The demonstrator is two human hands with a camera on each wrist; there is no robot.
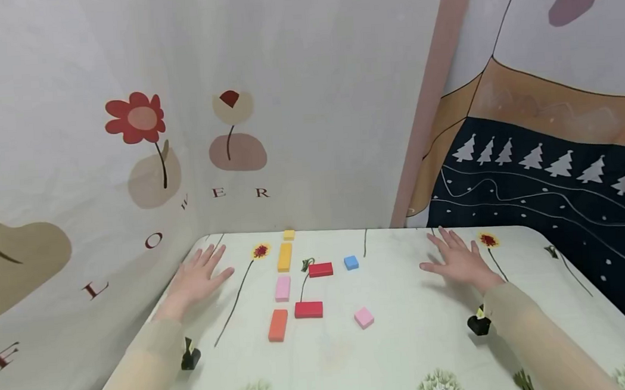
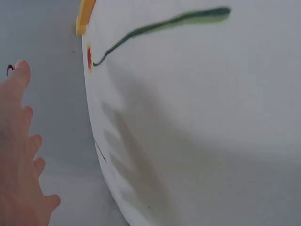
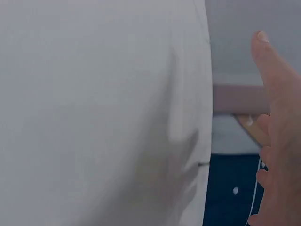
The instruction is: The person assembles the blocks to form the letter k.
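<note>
My left hand (image 1: 195, 281) is spread above the left side of the table, its fingers apart and holding nothing. Over the right side hovers my right hand (image 1: 460, 261), likewise spread and holding nothing. Between them lie toy blocks: a small yellow block (image 1: 289, 234), a long yellow block (image 1: 284, 257), a pink oblong block (image 1: 283, 288) and an orange block (image 1: 278, 325) in a rough column. Beside these are a red block (image 1: 320, 269) and another red block (image 1: 309, 310). Farther right sit a blue cube (image 1: 351, 262) and a pink cube (image 1: 364, 317). Neither hand touches a block.
A white flower-print cloth covers the table (image 1: 404, 285). Behind it hangs a pale curtain (image 1: 312, 99) with printed flowers and letters. At the right is a dark cloth (image 1: 516, 185) with white trees. Small black wrist devices show under both forearms.
</note>
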